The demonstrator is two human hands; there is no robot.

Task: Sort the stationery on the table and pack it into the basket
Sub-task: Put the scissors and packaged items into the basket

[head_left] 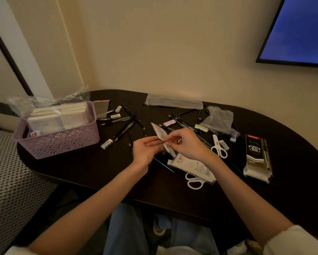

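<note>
The surface (pixel 173 190) looked like dark wood with a smooth, faintly glossy finish. The basket (pixel 62 142) was lilac plastic, pierced in a flower pattern. Crinkled clear film (pixel 44 102) shone above it. The scissors (pixel 218 146) had smooth white plastic handles. The pack (pixel 258 157) was glossy printed wrap.

Dark rounded table (pixel 173 196) under a lilac basket (pixel 62 142), scattered pens (pixel 124 130), erasers (pixel 106 143), white scissors (pixel 218 146), pen-refill box (pixel 257 159).
</note>
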